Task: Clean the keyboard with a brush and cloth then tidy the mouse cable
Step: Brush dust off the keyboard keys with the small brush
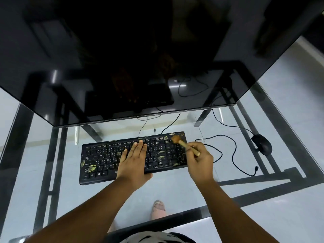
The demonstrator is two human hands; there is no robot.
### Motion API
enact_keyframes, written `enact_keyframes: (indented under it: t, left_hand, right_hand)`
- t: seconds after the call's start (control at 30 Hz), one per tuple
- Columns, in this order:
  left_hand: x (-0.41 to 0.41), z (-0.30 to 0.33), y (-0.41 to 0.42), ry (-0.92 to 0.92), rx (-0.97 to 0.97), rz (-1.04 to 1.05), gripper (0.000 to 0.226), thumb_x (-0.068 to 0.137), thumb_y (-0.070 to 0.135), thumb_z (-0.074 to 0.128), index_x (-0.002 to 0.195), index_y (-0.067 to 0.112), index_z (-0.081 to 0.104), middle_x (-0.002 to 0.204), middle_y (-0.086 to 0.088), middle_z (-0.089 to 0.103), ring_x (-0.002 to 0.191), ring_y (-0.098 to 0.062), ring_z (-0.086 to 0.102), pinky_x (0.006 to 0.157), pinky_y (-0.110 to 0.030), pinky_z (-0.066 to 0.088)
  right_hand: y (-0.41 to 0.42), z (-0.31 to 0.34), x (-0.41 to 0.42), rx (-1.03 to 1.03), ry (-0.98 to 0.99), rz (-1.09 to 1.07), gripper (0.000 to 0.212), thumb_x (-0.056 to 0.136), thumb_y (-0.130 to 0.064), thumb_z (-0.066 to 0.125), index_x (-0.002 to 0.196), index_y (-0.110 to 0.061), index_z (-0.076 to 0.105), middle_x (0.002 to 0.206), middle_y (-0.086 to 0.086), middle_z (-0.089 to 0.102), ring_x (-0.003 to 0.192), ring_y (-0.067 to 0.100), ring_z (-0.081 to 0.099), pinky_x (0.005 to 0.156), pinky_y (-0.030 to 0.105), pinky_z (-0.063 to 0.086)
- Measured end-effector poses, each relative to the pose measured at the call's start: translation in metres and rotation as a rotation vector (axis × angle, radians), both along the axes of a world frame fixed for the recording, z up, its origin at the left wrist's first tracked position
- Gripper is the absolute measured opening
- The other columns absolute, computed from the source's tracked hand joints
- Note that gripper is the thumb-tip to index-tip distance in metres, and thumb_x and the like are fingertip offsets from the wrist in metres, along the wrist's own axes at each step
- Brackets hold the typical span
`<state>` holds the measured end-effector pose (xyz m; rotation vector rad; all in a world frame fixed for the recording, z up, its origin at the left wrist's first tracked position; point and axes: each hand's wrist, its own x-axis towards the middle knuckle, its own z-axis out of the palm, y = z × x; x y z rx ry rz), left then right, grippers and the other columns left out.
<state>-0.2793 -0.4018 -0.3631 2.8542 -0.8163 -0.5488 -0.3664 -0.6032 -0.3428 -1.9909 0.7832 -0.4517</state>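
Head view: one keyboard (133, 157) flat on the glass table (175, 192), rigid, light, likely slides, so the left hand (134, 161) lies flat on its keys, fingers straight. Right hand (200, 161) pinches one brush (184, 144) by its stiff wooden handle, soft bristles at the top-right keys. One mouse (262, 143), one limp cable (233, 153) to the right. No cloth visible.

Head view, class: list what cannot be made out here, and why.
- Keyboard middle keys: hidden under the left hand.
- Brush handle: partly hidden inside the right hand.
- Key legends: too small to read.
- Mouse cable far end: hidden behind the monitor.
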Motion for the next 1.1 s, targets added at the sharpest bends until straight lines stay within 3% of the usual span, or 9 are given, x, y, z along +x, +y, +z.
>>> enact_keyframes:
  t: [0.07, 0.2, 0.33, 0.47, 0.57, 0.7, 0.8, 0.97, 1.1]
  left_hand:
    - [-0.002, -0.001, -0.002, -0.006, 0.005, 0.016, 0.105, 0.083, 0.062, 0.056, 0.155, 0.020, -0.007, 0.163, 0.004, -0.015, 0.149, -0.015, -0.013, 0.121, -0.042, -0.004]
    - [-0.004, -0.002, -0.004, -0.011, 0.013, 0.045, 0.106, 0.082, 0.061, 0.057, 0.155, 0.021, -0.008, 0.162, 0.005, -0.016, 0.149, -0.014, -0.014, 0.120, -0.041, -0.004]
    - [-0.005, -0.003, -0.004, -0.019, 0.014, 0.056, 0.107, 0.081, 0.061, 0.058, 0.155, 0.020, -0.007, 0.162, 0.005, -0.015, 0.149, -0.014, -0.013, 0.120, -0.041, -0.004]
    - [-0.007, -0.004, -0.006, -0.022, 0.001, 0.079, 0.106, 0.081, 0.060, 0.058, 0.155, 0.020, -0.007, 0.163, 0.005, -0.015, 0.149, -0.014, -0.012, 0.120, -0.041, -0.004]
    - [-0.011, -0.005, -0.004, -0.031, 0.008, 0.084, 0.103, 0.083, 0.059, 0.056, 0.155, 0.020, -0.007, 0.163, 0.004, -0.015, 0.150, -0.014, -0.012, 0.120, -0.041, -0.004]
    - [-0.015, -0.003, 0.003, -0.028, 0.003, 0.093, 0.103, 0.084, 0.060, 0.055, 0.155, 0.020, -0.008, 0.162, 0.005, -0.017, 0.149, -0.014, -0.013, 0.121, -0.041, -0.004]
    - [-0.015, 0.000, 0.016, -0.041, 0.004, 0.099, 0.103, 0.084, 0.062, 0.054, 0.155, 0.019, -0.008, 0.162, 0.004, -0.016, 0.150, -0.015, -0.012, 0.121, -0.041, -0.003]
    - [-0.008, 0.005, 0.046, -0.050, -0.017, 0.141, 0.106, 0.081, 0.066, 0.054, 0.155, 0.019, -0.006, 0.163, 0.004, -0.012, 0.150, -0.014, -0.010, 0.120, -0.040, -0.004]
    - [0.003, 0.009, 0.084, -0.057, -0.054, 0.184, 0.110, 0.079, 0.068, 0.055, 0.155, 0.018, -0.005, 0.164, 0.004, -0.008, 0.150, -0.014, -0.008, 0.120, -0.040, -0.005]
  right_hand:
    - [-0.001, -0.002, -0.004, -0.038, 0.044, 0.068, 0.011, 0.089, -0.012, 0.060, 0.089, -0.021, 0.066, 0.057, -0.006, 0.059, 0.047, 0.011, 0.049, 0.046, 0.027, 0.040]
    - [-0.011, -0.002, -0.005, -0.064, 0.010, -0.077, 0.009, 0.091, -0.013, 0.058, 0.093, -0.020, 0.064, 0.063, -0.007, 0.060, 0.053, 0.013, 0.053, 0.050, 0.030, 0.046]
    - [-0.009, -0.001, -0.007, -0.051, 0.019, 0.079, 0.011, 0.089, -0.011, 0.060, 0.090, -0.020, 0.066, 0.056, -0.013, 0.058, 0.047, 0.008, 0.047, 0.046, 0.024, 0.038]
    - [-0.013, -0.001, -0.007, -0.096, 0.007, -0.056, 0.008, 0.092, -0.015, 0.058, 0.095, -0.019, 0.064, 0.064, -0.009, 0.059, 0.053, 0.011, 0.052, 0.050, 0.027, 0.043]
    - [-0.005, 0.001, -0.007, -0.018, -0.015, 0.112, 0.008, 0.091, -0.011, 0.060, 0.093, -0.016, 0.065, 0.062, -0.014, 0.059, 0.049, 0.007, 0.048, 0.047, 0.018, 0.037]
    - [-0.006, -0.006, -0.009, -0.233, 0.076, 0.012, 0.010, 0.092, -0.016, 0.059, 0.101, -0.016, 0.064, 0.078, -0.002, 0.065, 0.066, 0.015, 0.057, 0.058, 0.028, 0.047]
    - [0.000, -0.002, -0.006, -0.309, 0.028, 0.001, 0.014, 0.091, -0.015, 0.061, 0.105, -0.013, 0.062, 0.086, 0.001, 0.065, 0.074, 0.019, 0.058, 0.063, 0.030, 0.049]
    - [0.032, 0.008, 0.009, -0.139, -0.085, 0.106, 0.009, 0.091, -0.016, 0.063, 0.098, -0.021, 0.061, 0.074, -0.005, 0.063, 0.058, 0.011, 0.054, 0.053, 0.023, 0.044]
    - [0.078, 0.012, 0.031, 0.040, -0.130, 0.056, 0.008, 0.088, -0.019, 0.068, 0.089, -0.020, 0.060, 0.067, -0.005, 0.065, 0.053, 0.008, 0.054, 0.050, 0.028, 0.046]
